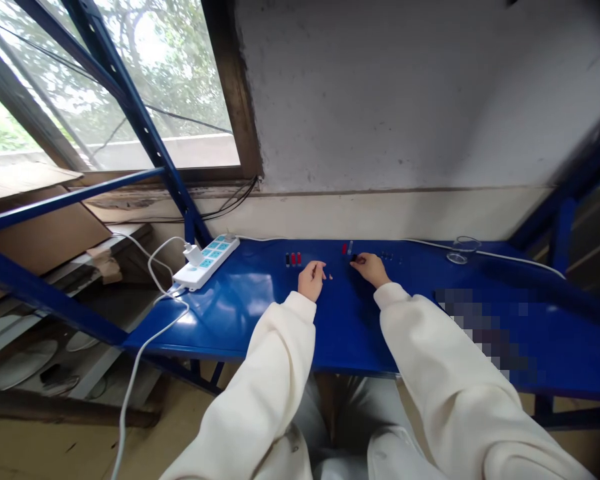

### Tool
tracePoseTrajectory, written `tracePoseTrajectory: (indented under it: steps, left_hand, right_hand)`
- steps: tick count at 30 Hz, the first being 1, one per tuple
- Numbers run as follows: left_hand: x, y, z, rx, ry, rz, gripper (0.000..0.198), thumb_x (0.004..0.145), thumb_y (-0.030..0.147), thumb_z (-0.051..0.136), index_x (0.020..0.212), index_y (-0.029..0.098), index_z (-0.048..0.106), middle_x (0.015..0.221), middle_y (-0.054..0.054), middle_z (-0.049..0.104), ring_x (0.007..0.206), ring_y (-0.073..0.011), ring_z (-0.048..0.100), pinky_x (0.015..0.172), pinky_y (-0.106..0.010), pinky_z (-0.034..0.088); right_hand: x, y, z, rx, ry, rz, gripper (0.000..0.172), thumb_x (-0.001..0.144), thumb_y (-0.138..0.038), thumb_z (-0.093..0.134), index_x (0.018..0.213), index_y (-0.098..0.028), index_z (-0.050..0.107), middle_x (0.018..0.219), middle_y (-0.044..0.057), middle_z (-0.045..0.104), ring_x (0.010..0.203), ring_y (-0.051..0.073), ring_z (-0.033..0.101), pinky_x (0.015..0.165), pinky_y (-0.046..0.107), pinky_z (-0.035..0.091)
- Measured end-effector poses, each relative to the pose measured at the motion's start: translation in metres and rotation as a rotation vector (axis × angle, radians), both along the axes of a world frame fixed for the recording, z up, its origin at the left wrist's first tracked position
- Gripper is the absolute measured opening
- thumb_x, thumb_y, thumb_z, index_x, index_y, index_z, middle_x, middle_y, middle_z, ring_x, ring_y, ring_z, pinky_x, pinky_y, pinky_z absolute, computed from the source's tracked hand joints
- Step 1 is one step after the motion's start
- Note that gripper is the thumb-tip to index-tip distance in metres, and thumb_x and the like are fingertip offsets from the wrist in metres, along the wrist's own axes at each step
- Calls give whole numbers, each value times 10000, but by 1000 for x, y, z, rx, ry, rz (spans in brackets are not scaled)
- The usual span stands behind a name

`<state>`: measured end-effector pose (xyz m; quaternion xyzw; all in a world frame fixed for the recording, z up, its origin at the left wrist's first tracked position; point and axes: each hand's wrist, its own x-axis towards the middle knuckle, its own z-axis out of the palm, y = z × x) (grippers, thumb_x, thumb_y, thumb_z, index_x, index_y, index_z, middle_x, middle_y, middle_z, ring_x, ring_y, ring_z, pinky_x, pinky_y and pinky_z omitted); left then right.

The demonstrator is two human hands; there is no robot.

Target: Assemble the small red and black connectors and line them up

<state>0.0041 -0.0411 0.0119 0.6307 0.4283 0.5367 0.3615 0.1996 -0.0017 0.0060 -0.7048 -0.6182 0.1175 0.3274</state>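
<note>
Both my arms, in cream sleeves, reach out over a blue metal shelf (pixel 260 313). My left hand (pixel 312 279) rests on the shelf with its fingers curled, just below a row of small red and black parts (pixel 293 259). A tiny part (pixel 331 276) lies just right of its fingertips. My right hand (pixel 371 268) has its fingers pinched on a small dark part (pixel 353 257). Above it stand a red and a blue part (pixel 347 249), and several more dark ones (pixel 386 255) lie to the right.
A white power strip (pixel 207 261) with blue sockets, a charger plugged in and white cables lies at the shelf's left end. A small clear dish (pixel 459 256) sits far right by a thin cable. Blue frame beams, cardboard and a window stand to the left.
</note>
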Motion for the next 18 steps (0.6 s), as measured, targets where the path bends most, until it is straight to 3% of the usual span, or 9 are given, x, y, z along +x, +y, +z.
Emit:
tracePoseTrajectory:
  steps: [8, 18]
  left_hand:
    - [0, 0, -2, -16, 47, 18, 288, 802, 368, 391, 808, 167, 597, 556, 10, 520, 474, -77, 458, 504, -197, 378]
    - [0, 0, -5, -50, 52, 27, 274, 798, 354, 391, 790, 170, 594, 541, 12, 519, 465, -78, 462, 495, -196, 381]
  right_hand:
    - [-3, 23, -11, -30, -59, -25, 125, 671, -288, 575, 715, -177, 612, 705, 48, 638, 648, 157, 570, 518, 230, 362]
    - [-14, 35, -11, -28, -66, -27, 133, 684, -295, 566, 737, -181, 611, 728, 47, 637, 679, 158, 574, 557, 241, 379]
